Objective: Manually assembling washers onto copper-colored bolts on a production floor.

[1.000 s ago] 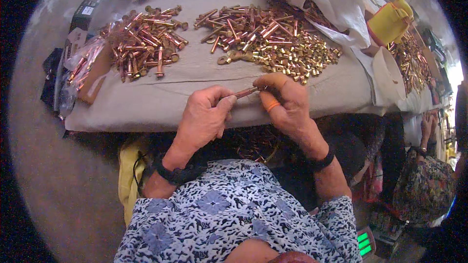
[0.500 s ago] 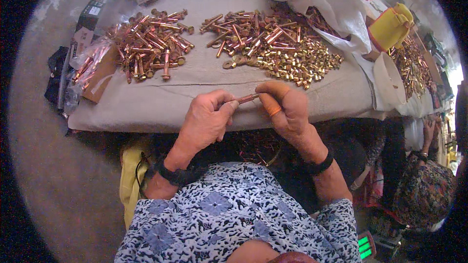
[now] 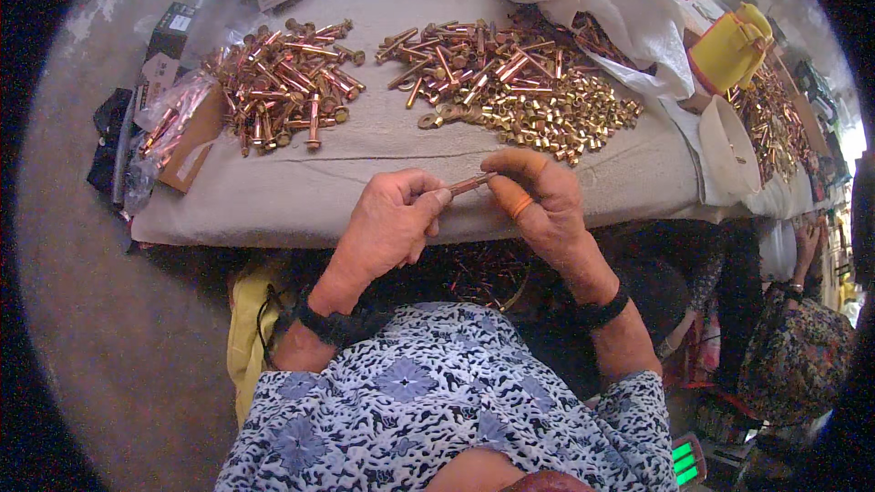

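Note:
Just off the near edge of the table, my left hand pinches a copper-coloured bolt between thumb and fingers. The bolt points to the right and slightly up. Orange finger covers sit on the thumb and forefinger of my right hand, which close round the bolt's right end and hide its tip. Beyond my hands lie a heap of copper-coloured bolts on the left and a second heap of bolts on the right. Small brass-coloured sleeves spill from the right heap, beside several flat washers.
A cardboard box with plastic-wrapped bolts stands at the table's left edge. White plastic sheeting, a yellow container and a white bowl are at the right. Another person's arm shows at the far right.
Both hands keep their grip on the bolt. The right hand has shifted slightly right, and a little more of the bolt shows between the hands.

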The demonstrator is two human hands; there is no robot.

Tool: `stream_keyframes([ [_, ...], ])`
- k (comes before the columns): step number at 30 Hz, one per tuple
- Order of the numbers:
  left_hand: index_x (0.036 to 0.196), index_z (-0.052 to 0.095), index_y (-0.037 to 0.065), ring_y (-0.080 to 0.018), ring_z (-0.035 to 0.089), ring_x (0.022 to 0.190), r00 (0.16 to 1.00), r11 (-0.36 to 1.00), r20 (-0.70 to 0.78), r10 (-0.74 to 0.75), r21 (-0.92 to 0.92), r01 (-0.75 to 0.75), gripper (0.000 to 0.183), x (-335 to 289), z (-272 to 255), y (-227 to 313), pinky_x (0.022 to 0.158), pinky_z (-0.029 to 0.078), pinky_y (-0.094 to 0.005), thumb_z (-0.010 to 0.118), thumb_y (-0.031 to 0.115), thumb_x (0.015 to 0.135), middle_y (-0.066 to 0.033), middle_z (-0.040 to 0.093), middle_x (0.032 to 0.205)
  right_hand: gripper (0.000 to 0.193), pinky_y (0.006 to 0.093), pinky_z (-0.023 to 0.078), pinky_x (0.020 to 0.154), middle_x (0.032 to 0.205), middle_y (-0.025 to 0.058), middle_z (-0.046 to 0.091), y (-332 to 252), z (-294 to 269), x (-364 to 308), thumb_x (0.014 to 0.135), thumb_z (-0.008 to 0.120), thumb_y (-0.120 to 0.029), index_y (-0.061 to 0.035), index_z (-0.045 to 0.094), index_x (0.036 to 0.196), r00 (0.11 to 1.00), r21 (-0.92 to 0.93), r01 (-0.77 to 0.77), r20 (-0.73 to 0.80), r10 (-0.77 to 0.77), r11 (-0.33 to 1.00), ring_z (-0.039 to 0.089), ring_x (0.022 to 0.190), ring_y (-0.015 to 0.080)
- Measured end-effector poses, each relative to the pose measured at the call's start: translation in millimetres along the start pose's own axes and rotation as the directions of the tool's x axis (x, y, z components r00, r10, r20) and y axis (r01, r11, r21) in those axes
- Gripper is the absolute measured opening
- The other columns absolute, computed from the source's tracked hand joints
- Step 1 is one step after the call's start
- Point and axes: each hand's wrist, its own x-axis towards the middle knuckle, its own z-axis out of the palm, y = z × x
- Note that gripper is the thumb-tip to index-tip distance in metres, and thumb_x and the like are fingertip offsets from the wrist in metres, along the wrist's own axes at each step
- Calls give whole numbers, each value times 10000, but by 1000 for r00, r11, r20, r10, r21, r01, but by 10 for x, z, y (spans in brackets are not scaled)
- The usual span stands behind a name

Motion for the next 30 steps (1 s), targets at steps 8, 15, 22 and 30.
stream_keyframes([
  [8, 850, 609, -10, -114, 497, 441, 951, 936, -122, 284, 249, -248, 161, -1, 95, -65, 433, 386, -273, 558, 142, 836, -61, 551, 572, 152, 379, 446, 528, 711, 152, 588, 2, -41, 3, 823, 589, -191, -41, 603, 847, 996, -317, 84, -5, -91, 945, 580, 609, 310],
  [15, 865, 591, -12, -88, 473, 412, 972, 977, -119, 202, 98, -191, 154, 0, 137, -60, 388, 361, -249, 532, 129, 856, -29, 537, 567, 184, 374, 435, 507, 661, 142, 576, -85, -22, 33, 827, 591, -232, -52, 622, 807, 998, -200, -12, -70, -2, 980, 582, 589, 288],
  [22, 862, 575, -11, -65, 443, 384, 993, 994, -48, 109, -8, -110, 155, -10, 136, -37, 338, 343, -228, 522, 135, 865, -1, 493, 555, 154, 321, 462, 583, 718, 121, 585, 19, -64, -13, 800, 617, -191, -41, 609, 833, 998, -257, -53, -45, 43, 965, 583, 646, 245],
  [30, 870, 566, -17, -66, 439, 371, 994, 995, -46, 100, -22, -101, 162, 29, 129, -57, 327, 335, -220, 512, 136, 873, -2, 488, 561, 83, 257, 408, 547, 671, 40, 536, 89, -20, 42, 824, 580, -98, -17, 597, 810, 964, -183, 197, -141, -225, 963, 506, 609, 131],
])
